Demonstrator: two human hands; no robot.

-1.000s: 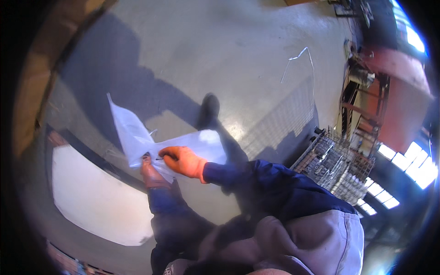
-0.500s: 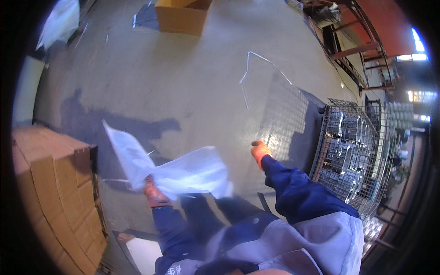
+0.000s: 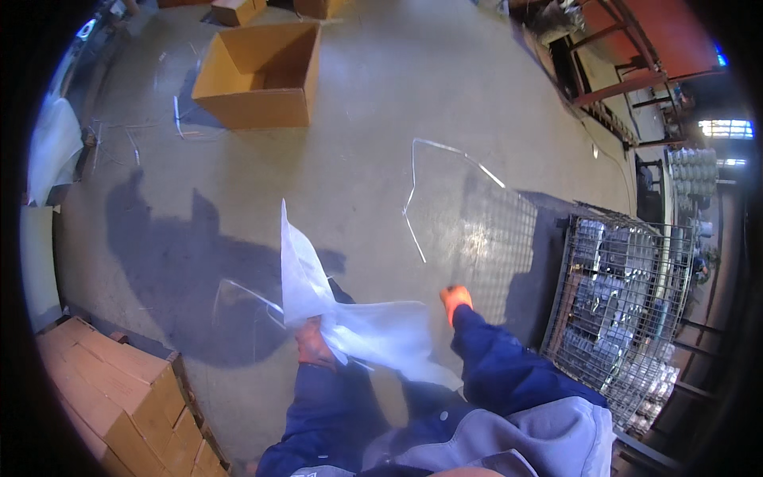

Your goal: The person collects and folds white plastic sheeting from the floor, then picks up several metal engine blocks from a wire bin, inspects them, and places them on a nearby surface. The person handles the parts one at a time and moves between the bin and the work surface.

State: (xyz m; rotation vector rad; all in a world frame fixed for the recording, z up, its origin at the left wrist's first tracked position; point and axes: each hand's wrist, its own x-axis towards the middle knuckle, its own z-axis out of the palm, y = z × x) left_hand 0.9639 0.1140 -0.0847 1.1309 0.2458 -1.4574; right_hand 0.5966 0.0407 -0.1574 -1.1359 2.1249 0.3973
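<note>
My left hand, in an orange glove, is closed around the gathered middle of a thin white plastic sheet. One end of the sheet points up; the other spreads to the right across my front. A white strap juts out to the left beside this hand; whether the fingers grip it too I cannot tell. My right hand, also orange-gloved, hangs over the floor with its fingers curled in and nothing visible in them. A bent white strap lies on the floor ahead of it.
An open cardboard box stands on the floor ahead. Stacked cartons rise at the lower left. At my right is a wire mesh cage full of shiny metal parts. More strap pieces lie near the box, and a metal frame stands far right.
The view has shifted forward and left, bringing the whole open box into sight. My left hand has carried the plastic sheet to the right, closer to my right hand.
</note>
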